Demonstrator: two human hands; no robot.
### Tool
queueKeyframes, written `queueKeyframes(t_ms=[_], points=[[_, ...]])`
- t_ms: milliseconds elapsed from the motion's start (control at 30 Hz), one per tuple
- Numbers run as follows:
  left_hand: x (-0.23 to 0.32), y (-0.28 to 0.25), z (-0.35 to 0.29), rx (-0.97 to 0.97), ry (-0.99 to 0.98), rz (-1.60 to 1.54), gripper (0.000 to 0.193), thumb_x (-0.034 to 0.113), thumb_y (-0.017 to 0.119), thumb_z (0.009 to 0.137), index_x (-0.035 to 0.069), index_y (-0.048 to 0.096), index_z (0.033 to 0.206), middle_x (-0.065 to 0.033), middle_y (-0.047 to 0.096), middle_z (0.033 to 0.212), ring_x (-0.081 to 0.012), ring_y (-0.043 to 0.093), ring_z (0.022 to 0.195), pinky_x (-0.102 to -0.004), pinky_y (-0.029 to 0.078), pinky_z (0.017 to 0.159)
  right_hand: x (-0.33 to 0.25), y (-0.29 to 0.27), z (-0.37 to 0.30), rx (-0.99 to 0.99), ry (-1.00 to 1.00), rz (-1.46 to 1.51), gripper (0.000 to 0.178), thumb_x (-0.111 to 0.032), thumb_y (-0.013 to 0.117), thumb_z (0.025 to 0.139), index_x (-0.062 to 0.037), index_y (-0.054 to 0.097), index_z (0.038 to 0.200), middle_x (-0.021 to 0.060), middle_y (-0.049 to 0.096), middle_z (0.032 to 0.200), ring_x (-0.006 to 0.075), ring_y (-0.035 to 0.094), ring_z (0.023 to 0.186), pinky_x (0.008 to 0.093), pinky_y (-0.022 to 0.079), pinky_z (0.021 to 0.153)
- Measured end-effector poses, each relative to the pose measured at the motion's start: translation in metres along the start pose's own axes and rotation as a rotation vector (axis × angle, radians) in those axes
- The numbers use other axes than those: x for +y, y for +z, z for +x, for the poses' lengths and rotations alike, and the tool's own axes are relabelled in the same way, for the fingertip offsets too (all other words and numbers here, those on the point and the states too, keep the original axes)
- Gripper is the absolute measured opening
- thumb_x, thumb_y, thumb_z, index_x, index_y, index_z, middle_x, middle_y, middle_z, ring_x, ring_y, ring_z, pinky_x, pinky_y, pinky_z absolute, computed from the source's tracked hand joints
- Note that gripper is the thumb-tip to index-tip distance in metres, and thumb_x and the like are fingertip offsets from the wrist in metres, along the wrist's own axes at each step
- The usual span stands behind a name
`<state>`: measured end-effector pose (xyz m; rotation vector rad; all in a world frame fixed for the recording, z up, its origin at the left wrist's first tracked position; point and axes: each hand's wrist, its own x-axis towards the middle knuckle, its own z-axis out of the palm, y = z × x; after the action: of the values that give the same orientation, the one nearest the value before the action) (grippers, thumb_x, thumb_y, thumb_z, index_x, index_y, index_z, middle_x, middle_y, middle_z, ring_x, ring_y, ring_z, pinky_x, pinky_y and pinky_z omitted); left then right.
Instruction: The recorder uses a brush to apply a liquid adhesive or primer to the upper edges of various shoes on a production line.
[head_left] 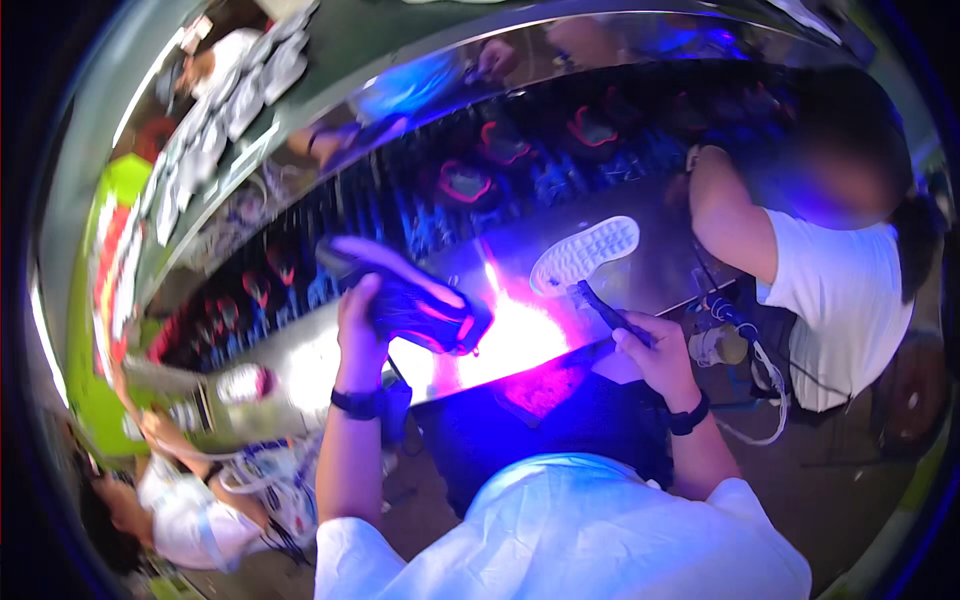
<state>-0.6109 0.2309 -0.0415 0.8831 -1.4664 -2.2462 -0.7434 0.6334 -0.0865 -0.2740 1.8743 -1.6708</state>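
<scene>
My left hand [362,325] is closed around a dark shoe [430,305] with pinkish-red edges, lifted and tilted above the metal worktop. In my right hand [655,350] is a slim brush with a dark handle [612,318], its bristles too small to make out. The brush tip points at the near end of a white shoe sole [590,255], which lies on the worktop with its patterned face up. Whether tip and sole touch, I cannot tell. Between my hands a glaring white and violet light washes out the worktop's surface.
Rows of dark shoes with red trim [468,182] stand beyond the metal worktop [655,225]. A co-worker in white [835,290] is close on my right, another [195,510] at the lower left. A pale shoe piece [243,383] lies left. A white hose [770,390] hangs at right.
</scene>
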Motion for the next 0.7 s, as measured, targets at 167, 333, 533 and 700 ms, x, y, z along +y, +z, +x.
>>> queueKeyframes(t_ms=[167,333,533,700], points=[[-0.039,0.046,-0.066,-0.091,0.419,0.704,0.086,0.023,0.095,0.063,0.003,0.052,0.135,-0.0125,0.062,0.128,-0.024,0.064,0.114,-0.0388,0.053,0.097,-0.022,0.015,-0.001,-0.094,-0.061,-0.148,0.03,-0.006,0.074,0.09,0.0022,0.072,0.119,0.0041,0.073,0.092,0.0087,0.065,0.08,0.0252,0.052,0.073],[-0.055,0.062,-0.149,-0.028,0.584,0.895,0.095,0.021,0.091,0.07,0.0,0.04,0.147,-0.02,0.055,0.139,-0.0336,0.055,0.133,-0.0483,0.043,0.113,-0.015,0.022,-0.013,-0.142,-0.224,-0.31,0.028,-0.004,0.075,0.087,0.0028,0.073,0.114,0.01,0.074,0.091,0.0133,0.068,0.08,0.0285,0.053,0.076],[-0.086,0.06,-0.196,-0.124,0.733,1.28,0.083,0.035,0.087,0.076,-0.003,0.049,0.138,-0.0261,0.055,0.141,-0.043,0.052,0.135,-0.0615,0.035,0.115,0.0,0.041,0.002,-0.276,-0.193,-0.414,0.026,-0.007,0.075,0.089,-0.0004,0.074,0.113,0.0082,0.074,0.09,0.0119,0.067,0.081,0.0279,0.052,0.076],[-0.096,0.041,-0.203,-0.262,0.779,1.357,0.059,0.021,0.073,0.087,-0.006,0.052,0.135,-0.0265,0.057,0.141,-0.0431,0.053,0.135,-0.0629,0.034,0.115,0.025,0.061,0.022,-0.288,-0.122,-0.289,0.025,-0.01,0.075,0.091,-0.0003,0.075,0.114,0.0039,0.072,0.086,0.0105,0.063,0.076,0.0281,0.05,0.072]])
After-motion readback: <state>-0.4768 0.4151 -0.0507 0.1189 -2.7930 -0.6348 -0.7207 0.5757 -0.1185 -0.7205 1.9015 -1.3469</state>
